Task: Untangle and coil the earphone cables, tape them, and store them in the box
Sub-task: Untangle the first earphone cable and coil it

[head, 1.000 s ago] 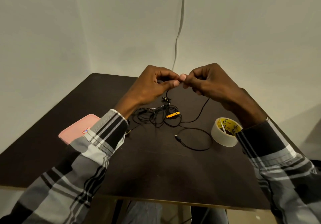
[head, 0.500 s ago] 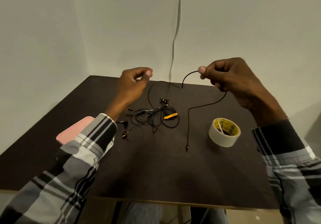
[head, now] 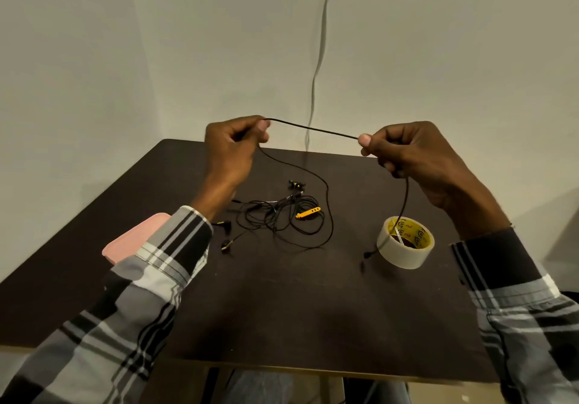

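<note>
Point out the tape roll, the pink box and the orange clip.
tape roll (head: 404, 255): head view, outer side wall.
pink box (head: 131, 242): head view, visible top face.
orange clip (head: 308, 213): head view, middle of its body.

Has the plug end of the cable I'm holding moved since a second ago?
Yes. The plug end now hangs right beside the tape roll, having swung toward it from nearer the tangled pile, as the right hand pulled the cable out.
</note>
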A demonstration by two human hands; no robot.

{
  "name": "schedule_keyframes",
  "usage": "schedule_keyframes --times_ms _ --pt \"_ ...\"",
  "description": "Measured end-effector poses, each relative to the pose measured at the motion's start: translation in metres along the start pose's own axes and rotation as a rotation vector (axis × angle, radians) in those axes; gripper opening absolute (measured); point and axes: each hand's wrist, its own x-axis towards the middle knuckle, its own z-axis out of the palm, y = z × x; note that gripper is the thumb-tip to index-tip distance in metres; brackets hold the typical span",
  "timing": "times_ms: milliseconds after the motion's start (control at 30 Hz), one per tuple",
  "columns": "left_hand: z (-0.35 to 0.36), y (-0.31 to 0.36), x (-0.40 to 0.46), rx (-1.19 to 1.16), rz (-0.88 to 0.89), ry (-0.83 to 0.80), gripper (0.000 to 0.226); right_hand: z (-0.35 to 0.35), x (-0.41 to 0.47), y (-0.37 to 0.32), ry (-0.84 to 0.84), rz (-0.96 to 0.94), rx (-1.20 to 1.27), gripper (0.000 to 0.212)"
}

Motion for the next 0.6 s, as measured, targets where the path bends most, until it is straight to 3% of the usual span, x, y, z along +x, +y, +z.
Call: schedule_keyframes --times_ms 100,233,400,500,600 --pt "-0.015 -0.011 0.005 0.028 -0.139 0.064 0.016 -0.011 -0.002 0.005 0.038 0.018 0.008 0.032" --pt "-0.01 -0.008 -0.006 0.024 -0.198 0.01 0.025 -0.01 -0.001 0.003 0.027 0.021 0.017 0.03" --pt "0.018 0.016 -0.026 -0.127 -0.103 -0.242 0.032 0.012 0.003 -0.004 -0.069 -0.002 0.005 0.032" --pt "0.035 0.025 -0.034 -0.08 0.0 -0.428 0.026 0.022 0.004 -0.008 -0.112 -0.009 0.024 0.03" --pt "0.036 0.021 -0.032 -0.11 -0.019 -0.45 0.011 0.021 0.002 -0.007 -0.124 -0.014 0.035 0.028"
